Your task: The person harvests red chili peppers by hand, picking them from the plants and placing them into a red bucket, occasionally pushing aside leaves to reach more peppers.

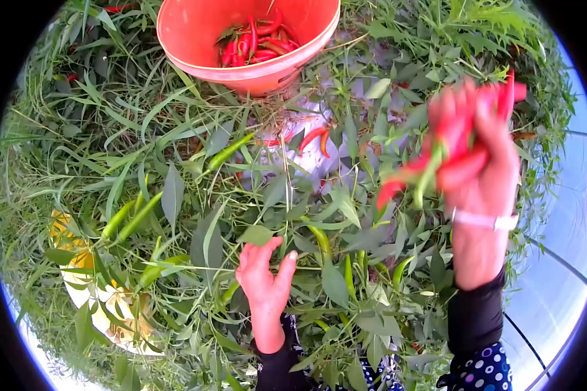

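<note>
Several red chili peppers (463,166) are bunched in my right hand (499,156), raised at the right of the head view; one has a green stem, and motion blurs the fingers. My left hand (264,280) is low in the middle among the leaves, thumb and fingers apart, with nothing visible in it. Close by it hang green chili peppers, one a curved green chili (321,241) just to its right. A red bucket (241,73) with red chilies (257,42) at its bottom stands at the top.
Long green chilies (140,217) hang on plants at the left, near a yellow and white item (107,313) partly under leaves. Fallen red chilies (314,138) lie on pale ground sheeting (300,163) below the bucket. Clear plastic sheeting (561,247) borders the right.
</note>
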The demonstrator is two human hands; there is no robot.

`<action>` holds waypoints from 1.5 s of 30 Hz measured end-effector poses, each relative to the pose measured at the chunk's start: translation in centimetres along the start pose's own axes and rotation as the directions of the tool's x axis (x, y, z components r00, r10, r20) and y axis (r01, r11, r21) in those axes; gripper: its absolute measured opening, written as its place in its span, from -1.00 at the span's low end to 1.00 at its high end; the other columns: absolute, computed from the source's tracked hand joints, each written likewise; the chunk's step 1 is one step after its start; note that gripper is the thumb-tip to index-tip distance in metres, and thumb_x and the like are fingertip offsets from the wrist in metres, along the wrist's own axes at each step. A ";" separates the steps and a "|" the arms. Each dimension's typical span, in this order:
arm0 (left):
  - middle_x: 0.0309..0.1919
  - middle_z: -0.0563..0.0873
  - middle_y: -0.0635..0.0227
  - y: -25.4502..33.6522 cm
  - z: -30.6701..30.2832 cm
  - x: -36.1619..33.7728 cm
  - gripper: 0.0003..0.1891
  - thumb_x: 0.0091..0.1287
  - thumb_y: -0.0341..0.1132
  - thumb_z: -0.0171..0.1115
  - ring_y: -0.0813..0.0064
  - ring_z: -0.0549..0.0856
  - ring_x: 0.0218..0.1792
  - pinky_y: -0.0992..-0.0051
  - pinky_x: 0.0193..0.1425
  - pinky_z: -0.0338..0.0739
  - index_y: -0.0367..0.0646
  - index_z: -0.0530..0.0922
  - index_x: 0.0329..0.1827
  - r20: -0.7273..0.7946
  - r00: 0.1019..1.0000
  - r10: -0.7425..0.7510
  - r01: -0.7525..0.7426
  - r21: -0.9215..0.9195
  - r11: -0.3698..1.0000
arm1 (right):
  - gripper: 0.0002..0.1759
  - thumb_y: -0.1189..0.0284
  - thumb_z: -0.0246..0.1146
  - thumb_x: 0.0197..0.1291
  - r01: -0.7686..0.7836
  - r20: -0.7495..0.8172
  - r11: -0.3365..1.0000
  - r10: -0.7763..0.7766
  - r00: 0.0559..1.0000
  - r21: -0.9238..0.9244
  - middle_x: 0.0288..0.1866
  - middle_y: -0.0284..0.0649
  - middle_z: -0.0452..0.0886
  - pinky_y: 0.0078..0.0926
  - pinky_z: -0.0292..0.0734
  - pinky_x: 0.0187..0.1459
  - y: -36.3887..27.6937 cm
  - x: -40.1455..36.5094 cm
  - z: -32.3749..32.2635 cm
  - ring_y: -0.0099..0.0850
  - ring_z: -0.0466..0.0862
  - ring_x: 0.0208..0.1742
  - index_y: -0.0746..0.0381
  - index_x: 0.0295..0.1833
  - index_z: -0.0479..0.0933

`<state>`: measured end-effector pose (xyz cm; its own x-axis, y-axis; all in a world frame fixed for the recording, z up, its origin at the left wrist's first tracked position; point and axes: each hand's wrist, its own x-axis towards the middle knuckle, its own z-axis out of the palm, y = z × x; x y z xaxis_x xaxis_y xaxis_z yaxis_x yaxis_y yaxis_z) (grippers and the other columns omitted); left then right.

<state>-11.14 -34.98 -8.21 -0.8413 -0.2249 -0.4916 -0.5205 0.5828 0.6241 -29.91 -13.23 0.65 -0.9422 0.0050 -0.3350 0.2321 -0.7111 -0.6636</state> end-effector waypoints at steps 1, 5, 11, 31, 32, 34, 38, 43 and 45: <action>-0.21 0.63 0.31 0.1 -0.1 -0.1 -0.63 0.01 -0.17 0.35 0.24 0.50 0.03 0.22 0.06 0.27 -0.09 0.60 -0.12 0.028 0.999 -0.033 0.033 0.017 0.999 | -0.78 0.55 0.10 0.16 0.145 -0.045 0.988 -0.147 0.988 -0.048 -0.24 -0.18 0.38 -0.28 0.45 0.04 0.3 2.5 2.3 -0.31 0.44 -0.11 0.35 -0.08 0.32; -0.18 0.64 0.29 -0.4 0.1 -0.1 -0.63 0.01 -0.18 0.34 0.20 0.48 0.08 0.21 0.08 0.26 -0.10 0.60 -0.11 -0.013 1.000 0.007 -0.007 -0.018 1.000 | -0.33 0.25 0.14 0.18 0.006 0.345 0.945 0.113 0.932 -0.326 0.26 0.09 0.29 -0.09 0.40 0.09 0.0 11.5 7.5 -0.06 0.33 0.24 0.40 0.29 0.11; -0.16 0.63 0.25 -0.5 -0.2 0.5 -0.63 0.01 -0.20 0.34 0.21 0.50 0.05 0.24 0.06 0.29 -0.14 0.60 -0.11 0.035 0.999 -0.031 0.033 -0.061 0.998 | -0.49 0.29 0.12 0.20 0.201 0.227 0.555 -0.022 0.974 -0.808 0.14 0.05 0.26 -0.15 0.39 0.02 3.3 10.8 1.0 -0.20 0.32 0.16 0.33 0.15 0.16; -0.10 0.59 0.11 -0.5 -1.0 2.0 -0.57 -0.07 -0.34 0.31 0.05 0.48 0.09 0.25 0.16 0.31 -0.21 0.53 -0.06 0.145 0.985 -0.095 0.108 -0.087 0.990 | -0.81 0.39 0.14 0.08 0.079 -0.042 -0.482 0.234 0.971 -0.873 -0.30 0.01 0.60 -0.14 0.53 -0.24 26.4 8.9 -27.7 -0.05 0.63 -0.25 0.14 -0.19 0.56; -0.02 0.55 0.05 -0.4 -1.0 1.9 -0.59 -0.06 -0.41 0.26 0.09 0.46 0.13 0.30 0.22 0.27 -0.23 0.52 -0.06 0.160 0.981 -0.106 0.125 -0.109 0.986 | -0.82 0.35 0.13 0.16 0.078 0.000 -0.493 0.157 0.988 -0.866 -0.38 -0.11 0.63 -0.32 0.52 -0.38 25.6 8.6 -28.1 -0.26 0.63 -0.38 0.18 -0.20 0.56; -0.01 0.54 0.03 -0.4 -0.8 1.8 -0.59 -0.05 -0.41 0.26 0.10 0.46 0.13 0.31 0.22 0.26 -0.23 0.52 -0.05 0.173 0.979 -0.107 0.124 -0.093 0.988 | -0.79 0.32 0.13 0.19 -0.251 -0.252 -0.024 0.142 0.957 -0.968 -0.38 -0.18 0.62 -0.45 0.47 -0.43 22.9 8.5 -27.4 -0.39 0.59 -0.43 0.21 -0.18 0.54; 0.00 0.53 0.03 -0.2 -0.5 1.6 -0.60 -0.02 -0.42 0.25 0.14 0.47 0.12 0.33 0.22 0.27 -0.26 0.52 -0.05 0.168 0.982 -0.089 0.101 -0.064 0.993 | -0.70 0.22 0.12 0.26 -0.504 -0.450 0.670 0.273 0.850 -0.545 -0.34 -0.35 0.60 -0.74 0.30 -0.51 17.2 6.3 -25.9 -0.66 0.46 -0.49 0.22 -0.08 0.47; -0.16 0.61 0.11 -0.8 0.2 1.2 -0.55 -0.04 -0.30 0.37 0.02 0.49 0.06 0.21 0.13 0.33 -0.21 0.52 -0.05 0.085 0.995 -0.048 0.053 -0.061 0.997 | -0.70 0.20 0.09 0.27 -0.312 -0.350 0.948 0.272 0.897 -0.063 -0.17 -0.26 0.59 -0.56 0.44 -0.36 14.9 3.1 -23.5 -0.43 0.58 -0.30 0.16 -0.01 0.41; -0.16 0.60 0.11 -0.9 0.4 1.0 -0.57 -0.02 -0.30 0.36 0.04 0.48 0.06 0.22 0.14 0.31 -0.21 0.52 -0.05 0.075 0.997 -0.028 0.033 -0.075 0.997 | -0.69 0.20 0.09 0.27 -0.278 -0.266 0.961 0.270 0.925 0.007 -0.14 -0.24 0.55 -0.56 0.48 -0.32 14.1 1.8 -22.6 -0.35 0.60 -0.21 0.15 0.01 0.39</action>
<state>-11.40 -35.38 -9.53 -0.8132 -0.1822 -0.5527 -0.5578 0.5149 0.6510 -22.85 -7.35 -24.46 -0.7451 -0.0004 -0.6669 0.4834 -0.6893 -0.5396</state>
